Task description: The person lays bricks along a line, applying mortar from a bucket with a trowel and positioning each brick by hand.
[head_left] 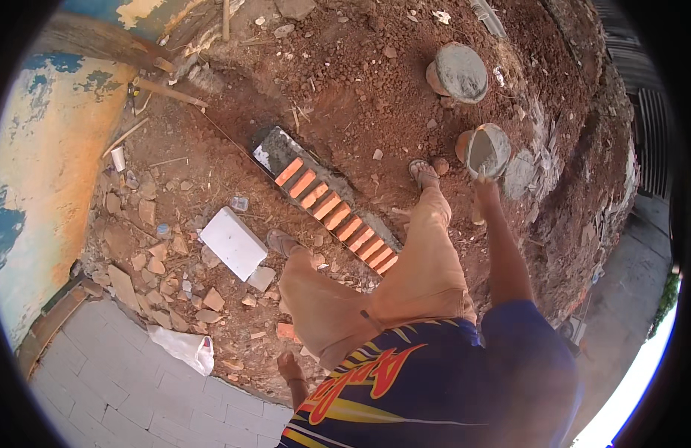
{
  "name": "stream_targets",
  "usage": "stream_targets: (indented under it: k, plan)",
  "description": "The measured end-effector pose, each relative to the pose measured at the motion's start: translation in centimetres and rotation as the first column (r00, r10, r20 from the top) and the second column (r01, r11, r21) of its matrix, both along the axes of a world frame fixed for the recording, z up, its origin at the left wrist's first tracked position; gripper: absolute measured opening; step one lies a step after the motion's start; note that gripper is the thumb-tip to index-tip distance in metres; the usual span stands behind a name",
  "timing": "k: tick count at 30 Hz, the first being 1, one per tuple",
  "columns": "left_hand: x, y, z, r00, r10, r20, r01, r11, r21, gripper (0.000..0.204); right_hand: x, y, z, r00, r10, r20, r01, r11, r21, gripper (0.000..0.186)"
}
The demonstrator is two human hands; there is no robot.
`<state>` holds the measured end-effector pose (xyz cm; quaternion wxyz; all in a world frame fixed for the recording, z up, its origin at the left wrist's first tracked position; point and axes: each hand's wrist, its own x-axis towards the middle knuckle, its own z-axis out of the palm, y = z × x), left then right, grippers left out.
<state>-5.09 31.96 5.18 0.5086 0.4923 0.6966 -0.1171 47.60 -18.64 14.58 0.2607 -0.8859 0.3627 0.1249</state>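
Basically, R hand (486, 198) is closed round a tool (477, 217), prob. a trowel, wooden handle end poking out below the fist; far end is at the near bucket (462, 147), held that way prob. to reach the grey mix (482, 154) inside, tho the blade's too small to make out. L hand (289, 367) hangs by the L thigh, fingers look curled; can't tell if it's got anything, prob. just out of the way. Bricks (313, 196) lie in a slanting row btwn the feet (425, 175), side by side w/ narrow gaps, crosswise on a long grey bed (375, 222); gaps prob. left for mix. Cord (230, 140) runs toward the row's far end, maybe as a guide for keeping it straight. Feet straddle the row, prob. so both sides are w/in reach w/o treading on it. Far bucket (434, 78), also w/ grey stuff, stands just beyond the near one, both on the R, presumably handy for R hand. White slab (233, 243) lies L of the row, nr the L foot, amid rubble (213, 300); can't tell why.
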Motion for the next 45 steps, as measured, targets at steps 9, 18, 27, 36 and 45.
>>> stream_targets:
  k: [9,18,27,36,45]
  plan:
    - [3.6,16.4,0.7,0.99,0.005,0.139,-0.001,1.0,-0.028,0.018,-5.3,3.4,-3.8,0.983,-0.154,0.099,0.151,0.988,0.041,0.039]
    - [3.4,18.9,-1.5,0.882,-0.449,0.143,0.462,0.884,-0.075,0.026,17.4,6.3,-10.2,0.96,0.0,0.279,-0.034,0.992,0.118,0.042]
    - [27.6,4.7,15.7,0.592,-0.77,-0.237,0.759,0.632,-0.156,0.022,25.7,-3.4,-13.9,0.809,0.584,-0.075,-0.587,0.808,-0.043,0.031]
    - [37.0,1.0,4.7,0.272,-0.959,-0.081,0.947,0.281,-0.153,0.015,24.8,-4.3,-11.4,0.986,0.095,0.138,-0.087,0.994,-0.064,0.031]
    - [32.4,7.2,5.7,0.168,-0.982,-0.089,0.983,0.174,-0.062,0.012,25.7,-2.8,-19.7,0.695,0.658,-0.289,-0.714,0.679,-0.173,0.014]
